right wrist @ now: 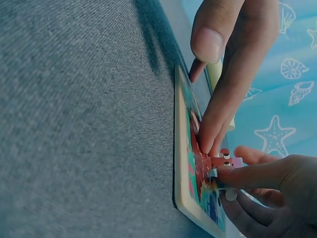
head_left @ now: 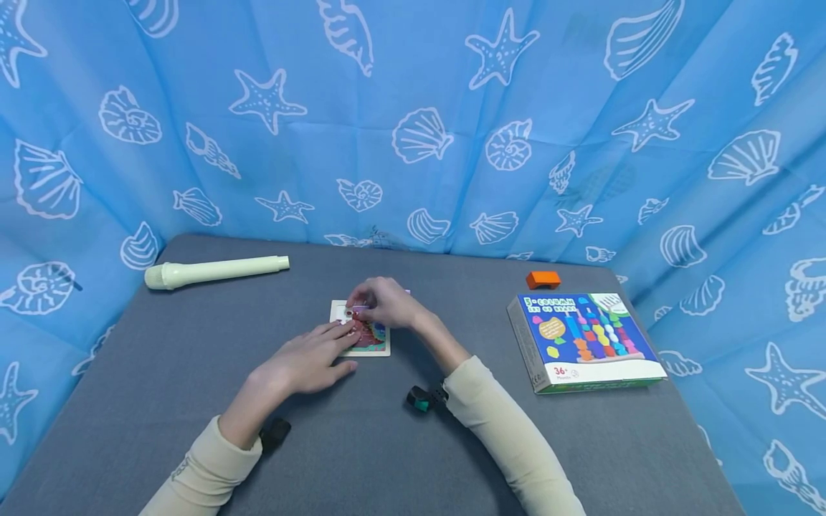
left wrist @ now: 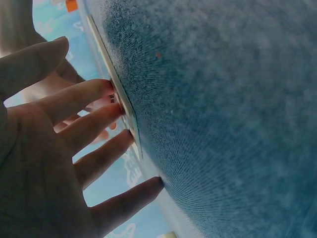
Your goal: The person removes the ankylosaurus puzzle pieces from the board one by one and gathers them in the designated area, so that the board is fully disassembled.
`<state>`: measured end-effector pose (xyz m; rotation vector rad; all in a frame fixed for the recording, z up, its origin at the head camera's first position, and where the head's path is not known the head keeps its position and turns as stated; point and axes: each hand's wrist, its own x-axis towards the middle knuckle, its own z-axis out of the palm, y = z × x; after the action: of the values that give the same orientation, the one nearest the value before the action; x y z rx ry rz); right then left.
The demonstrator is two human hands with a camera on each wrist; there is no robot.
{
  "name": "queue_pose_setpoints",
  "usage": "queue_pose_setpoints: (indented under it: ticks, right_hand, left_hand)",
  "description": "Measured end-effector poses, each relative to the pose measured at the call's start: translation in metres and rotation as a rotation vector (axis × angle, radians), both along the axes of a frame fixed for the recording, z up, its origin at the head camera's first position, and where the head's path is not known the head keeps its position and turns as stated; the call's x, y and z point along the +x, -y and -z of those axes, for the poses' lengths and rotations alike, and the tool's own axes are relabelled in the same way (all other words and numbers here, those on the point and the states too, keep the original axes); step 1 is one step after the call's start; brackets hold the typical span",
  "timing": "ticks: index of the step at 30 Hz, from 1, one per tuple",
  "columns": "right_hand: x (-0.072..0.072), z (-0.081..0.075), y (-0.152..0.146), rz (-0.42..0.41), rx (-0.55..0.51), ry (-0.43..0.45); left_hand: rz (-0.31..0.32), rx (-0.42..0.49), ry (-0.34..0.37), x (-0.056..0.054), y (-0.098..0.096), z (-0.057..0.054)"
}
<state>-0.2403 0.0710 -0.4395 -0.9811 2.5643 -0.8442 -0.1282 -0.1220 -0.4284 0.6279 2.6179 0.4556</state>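
A small picture jigsaw in a cream tray (head_left: 369, 354) lies in the middle of the grey table. My left hand (head_left: 310, 362) comes in from the left, its fairly straight fingertips resting on the red part of the picture. In the right wrist view, my right hand (right wrist: 270, 186) pinches a jigsaw piece (right wrist: 221, 161), red with cartoon eyes and a purple edge, between thumb and fingers. That piece is tilted up at the picture's far side, close by the left fingertips. In the left wrist view, the tray's edge (left wrist: 116, 79) runs under the spread left fingers.
At the back left lies a pale microphone (head_left: 219, 271). To the right stands a bead-set box (head_left: 587, 340), with an orange block (head_left: 543, 279) behind it. A blue curtain (head_left: 426, 136) with white sea shapes hangs along the table's back and sides.
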Motion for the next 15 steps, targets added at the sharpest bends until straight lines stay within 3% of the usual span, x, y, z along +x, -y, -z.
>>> queue_pose_setpoints:
  ticks: [7,15]
  right_hand:
    - [-0.001,0.003,-0.005,-0.008,-0.042,0.013]
    - [-0.004,0.004,-0.018,-0.005,-0.175,0.111]
  left_hand:
    - [-0.003,-0.001,0.009,0.0,0.0,0.0]
    - [-0.004,-0.007,-0.001,0.0,-0.001,0.0]
